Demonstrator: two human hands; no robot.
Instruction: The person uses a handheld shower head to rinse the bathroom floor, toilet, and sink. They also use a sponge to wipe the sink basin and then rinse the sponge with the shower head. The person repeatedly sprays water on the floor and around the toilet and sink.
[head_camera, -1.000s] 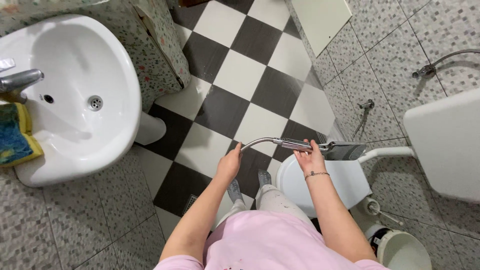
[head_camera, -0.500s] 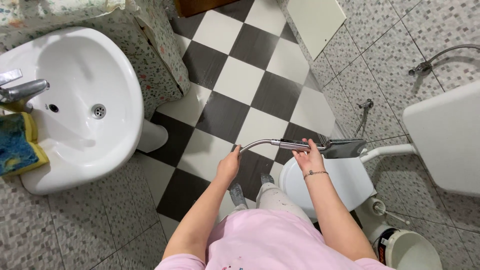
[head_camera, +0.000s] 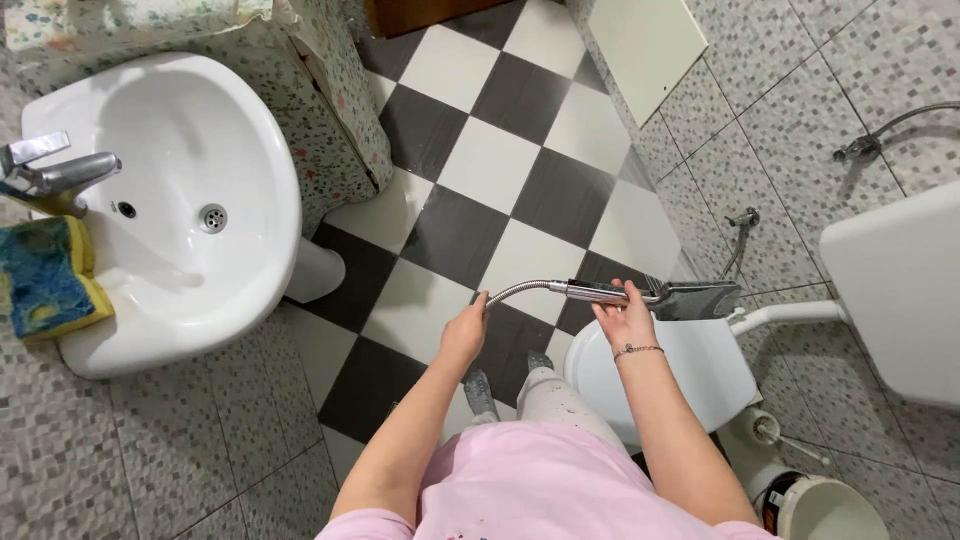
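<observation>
Toilet (head_camera: 690, 375), lid shut, sits at 4 o'clock of the checkered floor (head_camera: 500, 170); sink (head_camera: 160, 210) at 9. Shower head (head_camera: 665, 297) hangs level over the lid's far edge. Right hand (head_camera: 625, 318) is clamped on its handle; left hand (head_camera: 466, 330) is closed on the hose (head_camera: 515, 290). Best to feed slack with the left, avoid kinks, keep the spray face angled down.

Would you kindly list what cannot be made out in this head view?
- Chrome shower head: spray face turned away.
- Flexible metal hose: its run past the left hand is hidden.
- White bucket: cut by bottom edge.
- Right hand: fingertips hidden behind the handle.
</observation>
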